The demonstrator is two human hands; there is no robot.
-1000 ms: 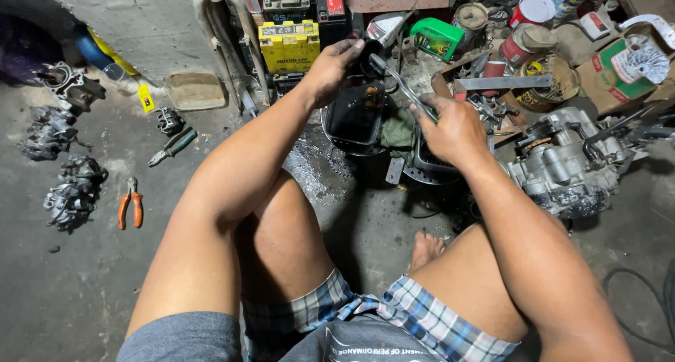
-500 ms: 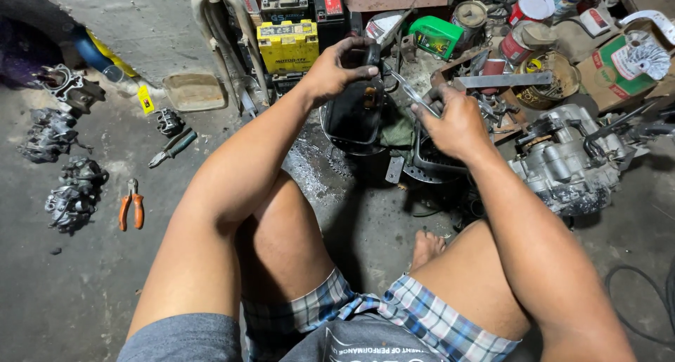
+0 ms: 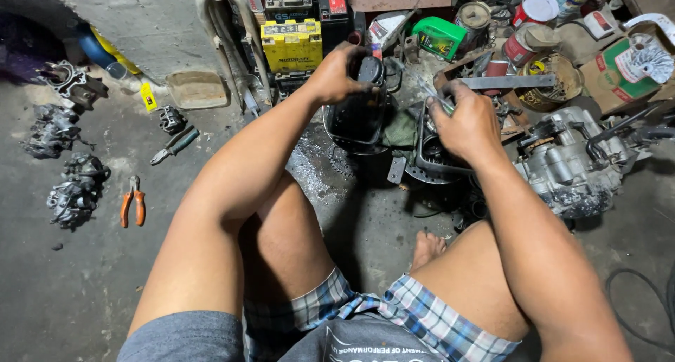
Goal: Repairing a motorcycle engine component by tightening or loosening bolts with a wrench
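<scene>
Two bare hands work over a cluttered patch of concrete floor (image 3: 84, 291). Left hand (image 3: 336, 77) has its fingers (image 3: 360, 87) closed around a small black part (image 3: 369, 70), held above a dark round container (image 3: 355, 126) that sits just below those fingers. Right hand (image 3: 467, 123) is curled shut on a thin metal tool (image 3: 430, 91) whose tip sticks out up and to the left, toward the black part; how tightly the fingers grip it cannot be told from this angle. Beneath the right hand lies a ribbed engine piece (image 3: 429, 161), touching the heel of the hand or nearly so. Just to the right of those fingers stands a grey engine block (image 3: 569, 165). Beyond the left hand's fingers sits a yellow battery (image 3: 290, 45), with a green jug (image 3: 439, 35) past the tool's tip. Well apart to the left of both hands lie orange-handled pliers (image 3: 131, 207) and several grimy carburettor bodies (image 3: 74, 193).
</scene>
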